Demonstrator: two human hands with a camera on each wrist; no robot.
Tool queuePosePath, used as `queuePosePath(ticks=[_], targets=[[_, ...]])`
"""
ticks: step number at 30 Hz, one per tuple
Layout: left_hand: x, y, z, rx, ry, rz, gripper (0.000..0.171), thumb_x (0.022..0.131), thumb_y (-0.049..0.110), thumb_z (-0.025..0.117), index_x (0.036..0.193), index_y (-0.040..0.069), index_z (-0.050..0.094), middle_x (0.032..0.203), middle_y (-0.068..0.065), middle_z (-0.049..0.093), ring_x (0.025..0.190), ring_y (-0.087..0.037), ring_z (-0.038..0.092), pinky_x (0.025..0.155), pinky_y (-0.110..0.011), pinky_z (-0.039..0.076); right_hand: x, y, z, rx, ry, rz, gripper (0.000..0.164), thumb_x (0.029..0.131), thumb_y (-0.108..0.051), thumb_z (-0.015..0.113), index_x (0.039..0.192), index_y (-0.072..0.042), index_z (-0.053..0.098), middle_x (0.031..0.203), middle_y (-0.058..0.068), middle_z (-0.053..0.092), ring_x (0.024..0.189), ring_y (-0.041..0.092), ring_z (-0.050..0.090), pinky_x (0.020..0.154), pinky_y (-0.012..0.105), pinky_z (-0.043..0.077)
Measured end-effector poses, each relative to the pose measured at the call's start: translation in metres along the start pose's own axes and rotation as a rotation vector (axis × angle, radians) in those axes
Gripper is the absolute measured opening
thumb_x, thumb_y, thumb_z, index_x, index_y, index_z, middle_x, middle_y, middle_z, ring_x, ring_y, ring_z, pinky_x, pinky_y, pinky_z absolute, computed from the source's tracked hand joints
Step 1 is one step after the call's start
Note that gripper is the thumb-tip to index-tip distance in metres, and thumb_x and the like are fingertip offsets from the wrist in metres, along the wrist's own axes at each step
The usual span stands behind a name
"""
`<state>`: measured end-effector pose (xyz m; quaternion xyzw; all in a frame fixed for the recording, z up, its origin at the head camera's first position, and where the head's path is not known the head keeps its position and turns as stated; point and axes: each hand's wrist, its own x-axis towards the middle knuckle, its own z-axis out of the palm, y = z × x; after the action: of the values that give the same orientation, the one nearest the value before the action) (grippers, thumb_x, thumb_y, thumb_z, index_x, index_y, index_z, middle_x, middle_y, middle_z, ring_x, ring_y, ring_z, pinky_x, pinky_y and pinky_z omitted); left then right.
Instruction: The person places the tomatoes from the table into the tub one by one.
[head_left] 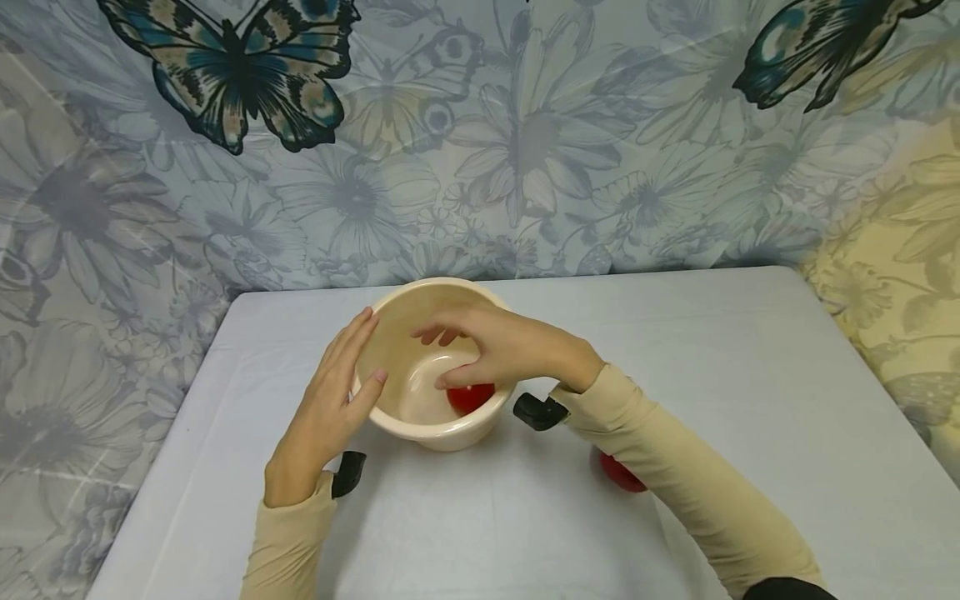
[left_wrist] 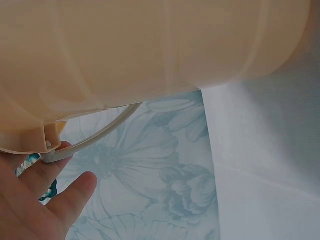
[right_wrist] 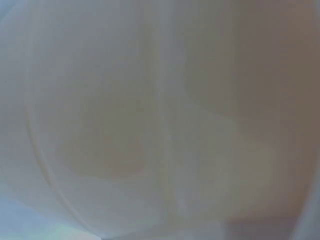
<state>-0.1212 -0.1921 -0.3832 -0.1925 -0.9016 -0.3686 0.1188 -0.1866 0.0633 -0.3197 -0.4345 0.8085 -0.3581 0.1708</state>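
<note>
1. Currently, my right hand (head_left: 502,342) reaches over a cream bucket (head_left: 442,432) from its 3 o'clock side, fingers pointing toward 9 o'clock across the mouth.
2. A red ball (head_left: 470,400) lies inside the bucket, between 4 and 5 o'clock as seen from above. It is round, so no long axis shows.
3. From the middle of my right hand, that ball sits toward 7 o'clock and lower, its upper edge covered by my thumb. I cannot tell whether thumb and ball touch.
4. My right fingers are loosely bent and set apart from the thumb, with nothing visible pinched between them. The right wrist view is dim and blurred, and settles nothing more.
5. My left hand (head_left: 330,400) is at the bucket's 9 o'clock side, fingers nearly straight toward 1 o'clock, thumb spread away, fingertips by the rim. Close by hangs the bucket's pale handle (left_wrist: 102,132).
6. Of my two hands, the right is nearer the ball; the left is on the opposite side.
7. A second red ball (head_left: 621,473) rests on the white-covered table (head_left: 525,517), toward 4 o'clock from the bucket, partly hidden by my right sleeve (head_left: 690,467).
</note>
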Motion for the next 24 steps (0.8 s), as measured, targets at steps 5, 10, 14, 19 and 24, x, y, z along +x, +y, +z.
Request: queuePosePath(ticks=[5, 10, 14, 19, 24], targets=[[0.000, 0.000, 0.000, 0.006, 0.000, -0.003, 0.065, 0.097, 0.016, 0.055, 0.157, 0.016, 0.030, 0.164, -0.002, 0.026, 0.152, -0.024, 0.024, 0.120, -0.056, 0.024, -0.009, -0.002, -0.006, 0.000, 0.068, -0.025, 0.058, 0.087, -0.029, 0.075, 0.138, -0.011, 0.054, 0.134, -0.002, 0.060, 0.122, 0.013, 0.058, 0.109, 0.034, 0.046], [0.000, 0.000, -0.001, 0.004, 0.000, -0.002, 0.065, 0.097, 0.015, 0.055, 0.157, 0.015, 0.030, 0.164, -0.002, 0.027, 0.152, -0.024, 0.024, 0.120, -0.055, 0.024, -0.020, -0.003, -0.011, -0.009, 0.120, -0.044, 0.059, 0.088, -0.031, 0.074, 0.141, -0.019, 0.052, 0.136, -0.006, 0.058, 0.122, 0.011, 0.056, 0.108, 0.036, 0.045], [0.000, 0.000, -0.001, 0.004, 0.003, 0.001, 0.065, 0.096, 0.015, 0.056, 0.157, 0.015, 0.030, 0.164, -0.002, 0.027, 0.151, -0.024, 0.025, 0.120, -0.055, 0.024, -0.026, -0.004, -0.014, -0.010, 0.136, -0.046, 0.061, 0.088, -0.033, 0.073, 0.143, -0.022, 0.050, 0.138, -0.007, 0.058, 0.123, 0.011, 0.056, 0.108, 0.038, 0.045], [0.000, -0.001, 0.001, 0.003, 0.009, 0.010, 0.065, 0.096, 0.014, 0.056, 0.156, 0.014, 0.031, 0.164, -0.003, 0.027, 0.151, -0.025, 0.025, 0.120, -0.055, 0.024, -0.032, -0.005, -0.015, -0.020, 0.159, -0.048, 0.062, 0.087, -0.033, 0.075, 0.143, -0.021, 0.050, 0.137, -0.007, 0.059, 0.123, 0.011, 0.057, 0.109, 0.039, 0.045], [0.000, -0.001, 0.001, 0.001, 0.009, 0.013, 0.065, 0.096, 0.014, 0.056, 0.156, 0.013, 0.031, 0.164, -0.004, 0.028, 0.151, -0.025, 0.025, 0.120, -0.056, 0.024, -0.039, -0.005, -0.014, -0.011, 0.179, -0.041, 0.058, 0.086, -0.032, 0.077, 0.139, -0.018, 0.055, 0.136, -0.007, 0.060, 0.123, 0.011, 0.057, 0.109, 0.036, 0.045]])
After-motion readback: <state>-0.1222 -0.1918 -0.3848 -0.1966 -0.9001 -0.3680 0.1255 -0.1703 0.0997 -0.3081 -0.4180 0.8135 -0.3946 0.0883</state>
